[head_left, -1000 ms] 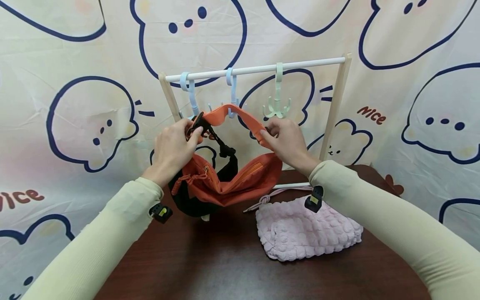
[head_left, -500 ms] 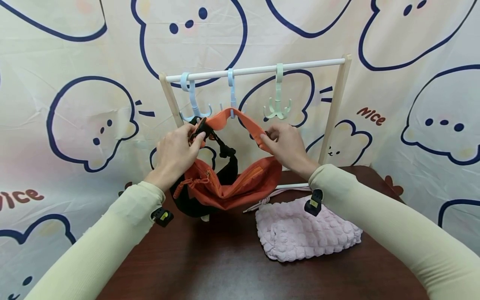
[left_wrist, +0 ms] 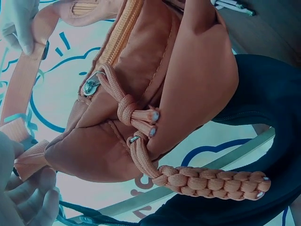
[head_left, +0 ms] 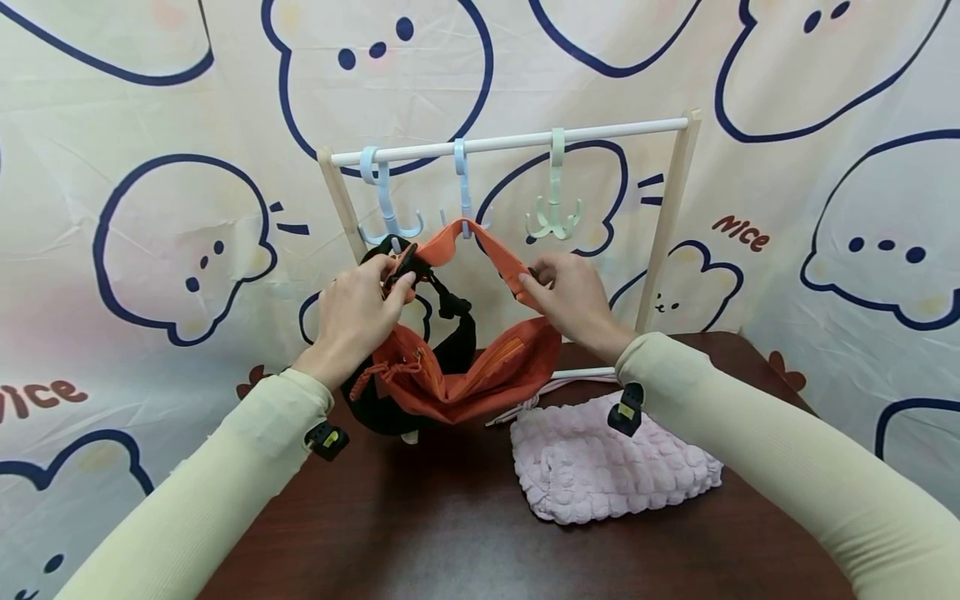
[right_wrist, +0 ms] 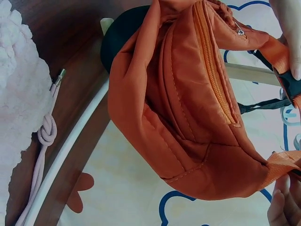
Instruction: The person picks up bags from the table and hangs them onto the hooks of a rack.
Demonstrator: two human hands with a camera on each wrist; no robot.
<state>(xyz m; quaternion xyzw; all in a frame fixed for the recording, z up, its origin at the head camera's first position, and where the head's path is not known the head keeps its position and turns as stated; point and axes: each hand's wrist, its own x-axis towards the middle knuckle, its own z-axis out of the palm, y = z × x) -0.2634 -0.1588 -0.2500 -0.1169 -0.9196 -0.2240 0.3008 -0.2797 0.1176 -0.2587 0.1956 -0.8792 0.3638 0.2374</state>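
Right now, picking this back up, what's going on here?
A person's left hand and right hand grip an orange fabric waist bag by either side of its flat orange strap. The strap's top lies behind a prong of the middle, light-blue plastic hook on the long white rod; whether the hook bears weight isn't clear. A puffy pale-pink fabric bag lies on the dark brown table.

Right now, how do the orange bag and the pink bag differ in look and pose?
Surface: the orange bag is smooth, with an orange zip; the pink bag is puckered into puffy bumps.

Pose: the orange bag hangs below its strap, gripped by the left hand and right hand; the pink bag lies on the table, held by neither.

Shared: both look like soft fabric.
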